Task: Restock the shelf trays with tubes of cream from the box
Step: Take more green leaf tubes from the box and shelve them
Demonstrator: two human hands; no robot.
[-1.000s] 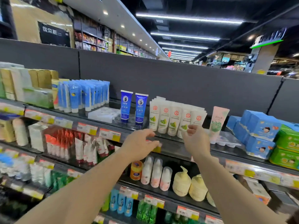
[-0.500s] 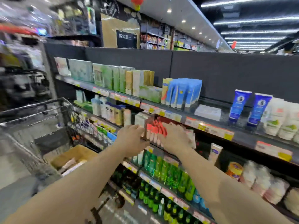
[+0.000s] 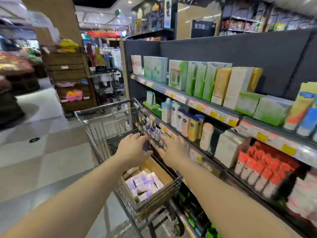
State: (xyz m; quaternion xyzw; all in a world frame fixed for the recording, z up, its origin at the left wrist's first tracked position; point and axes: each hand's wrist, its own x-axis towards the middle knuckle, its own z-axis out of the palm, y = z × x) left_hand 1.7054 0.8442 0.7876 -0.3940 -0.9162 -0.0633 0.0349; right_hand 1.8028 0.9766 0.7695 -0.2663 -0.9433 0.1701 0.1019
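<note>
**Supermarket aisle: both hands reach over the cart**

Supermarket shelving runs along the right of the aisle, with a wire shopping cart [image 3: 109, 124] parked against it on a pale tiled floor [image 3: 42, 152].

Below and just nearer than the two hands, a cardboard box [image 3: 160, 170] sits in the cart basket — inside it lie white tubes of cream [image 3: 143, 183] with purple print, packed side by side. The left hand [image 3: 133, 149] hangs above the box's far end, fingers spread and relaxed, gripping nothing. The right hand [image 3: 173, 150] is beside it, close but apart, fingers straight and fanned out, also empty. Between and just beyond the fingertips is the cart's wire side, with blurred purple-and-white packs behind it; motion blur hides what they are.

To the right of the right hand, a shelf holds lotion bottles [image 3: 187, 124] with blue caps, then a white carton, then red-capped tubes [image 3: 257, 167] standing in rows. Above those, the top shelf [image 3: 214, 112] carries green and gold boxes [image 3: 211, 79] — yellow price tags line its edge.
</note>
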